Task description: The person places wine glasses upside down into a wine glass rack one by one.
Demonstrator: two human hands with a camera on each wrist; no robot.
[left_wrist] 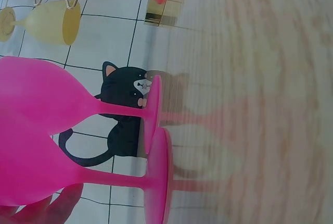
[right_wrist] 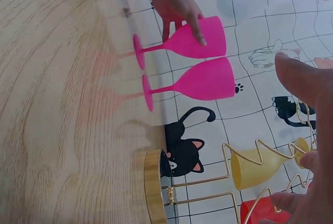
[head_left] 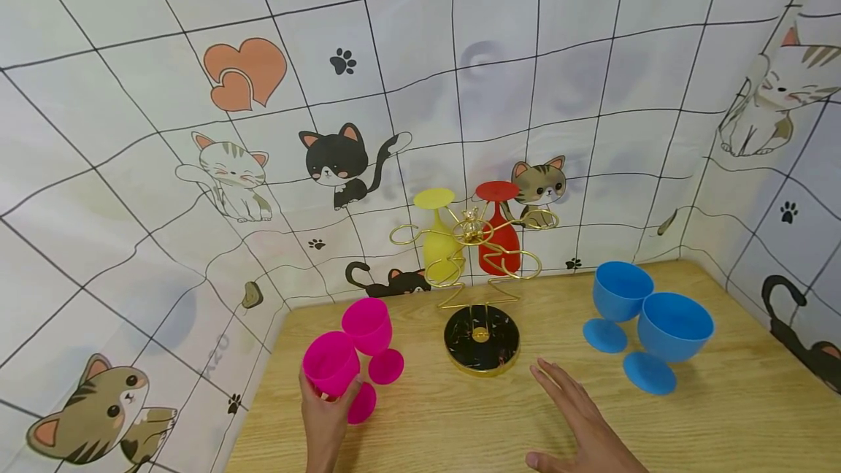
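Two pink plastic goblets stand upright side by side at the left of the table. My left hand grips the bowl of the nearer pink goblet, thumb on one side and fingers on the other. The farther pink goblet stands right beside it. In the right wrist view, the held goblet's foot is close to the tabletop. My right hand hovers over the table with fingers spread, holding nothing, between the rack's black base and the blue goblets.
A gold wire rack holds a yellow goblet and a red goblet upside down at the back. Two blue goblets stand upright at the right. A cat-printed sheet hangs behind the wooden table.
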